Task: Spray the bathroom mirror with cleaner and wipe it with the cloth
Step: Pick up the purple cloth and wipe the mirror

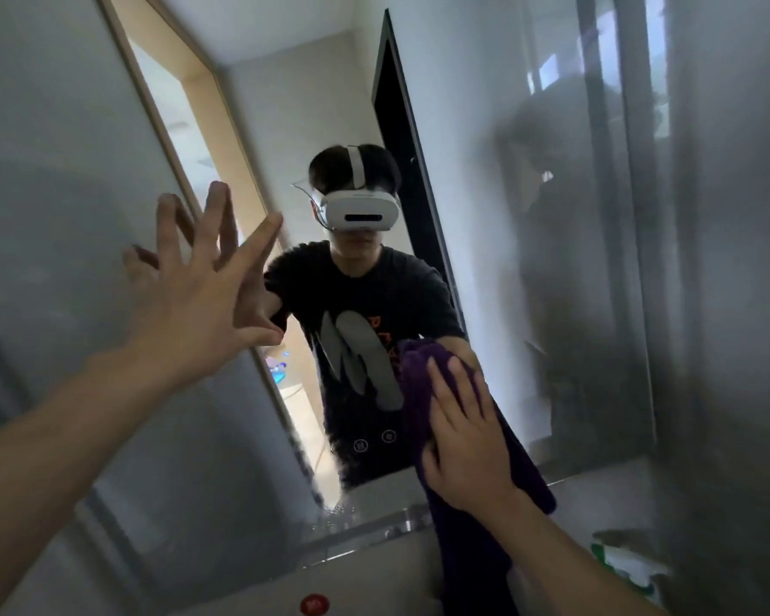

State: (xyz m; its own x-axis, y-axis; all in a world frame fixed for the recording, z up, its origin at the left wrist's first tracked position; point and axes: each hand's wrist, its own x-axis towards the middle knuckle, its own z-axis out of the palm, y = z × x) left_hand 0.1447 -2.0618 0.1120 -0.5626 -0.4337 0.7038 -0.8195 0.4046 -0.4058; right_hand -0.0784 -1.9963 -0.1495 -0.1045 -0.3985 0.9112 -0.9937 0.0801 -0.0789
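Observation:
The bathroom mirror [485,126] fills most of the view and reflects a person in a dark T-shirt with a white headset. My right hand [465,431] lies flat on a purple cloth [416,380] and presses it against the lower part of the glass. The cloth's tail hangs down past the mirror's bottom edge. My left hand [201,295] is raised at the left with fingers spread wide, fingertips at or near the glass, holding nothing. Small droplets sit on the glass near the bottom edge. No spray bottle can be made out.
A ledge [374,533] runs under the mirror. A white and green package [627,566] sits at the lower right. A red round object [314,604] shows at the bottom edge. The reflection shows a lit doorway with a wooden frame and a dark door.

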